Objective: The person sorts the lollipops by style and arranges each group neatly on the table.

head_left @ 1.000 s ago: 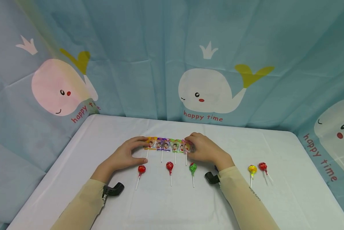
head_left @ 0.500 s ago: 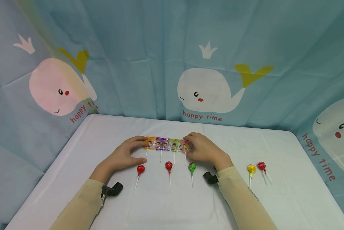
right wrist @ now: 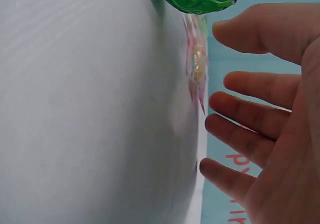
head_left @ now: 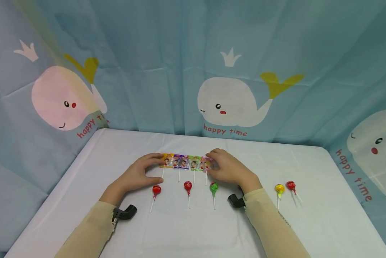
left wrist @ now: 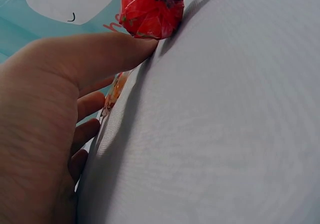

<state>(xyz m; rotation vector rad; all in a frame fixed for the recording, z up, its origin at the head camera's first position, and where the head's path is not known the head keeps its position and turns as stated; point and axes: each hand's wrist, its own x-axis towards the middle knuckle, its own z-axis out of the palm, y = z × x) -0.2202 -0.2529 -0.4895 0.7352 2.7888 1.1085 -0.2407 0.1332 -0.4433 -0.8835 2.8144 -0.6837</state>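
Four-sided flat wrappers make a row of lollipops across the table: orange (head_left: 168,161), purple (head_left: 181,162), green (head_left: 194,163) and pink (head_left: 206,165). At the row's left end my left hand (head_left: 136,174) rests with fingers extended, fingertips at the orange wrapper and thumb near a round red lollipop (head_left: 156,190). My right hand (head_left: 233,168) is at the pink end. The right wrist view shows its fingers spread, holding nothing, beside the pink wrapper (right wrist: 198,63). Another round red lollipop (head_left: 188,186) and a round green lollipop (head_left: 213,187) lie nearer me, below the row.
Off to the right lie a round yellow lollipop (head_left: 279,189) and a round red lollipop (head_left: 291,185), beyond my right forearm. A white cloth covers the table (head_left: 186,233). Behind its far edge hangs a blue curtain (head_left: 160,96) with whale prints.
My right fingers have eased slightly to the right, uncovering more of the pink lollipop. The left hand stays at the orange end. The head view has shifted a little.
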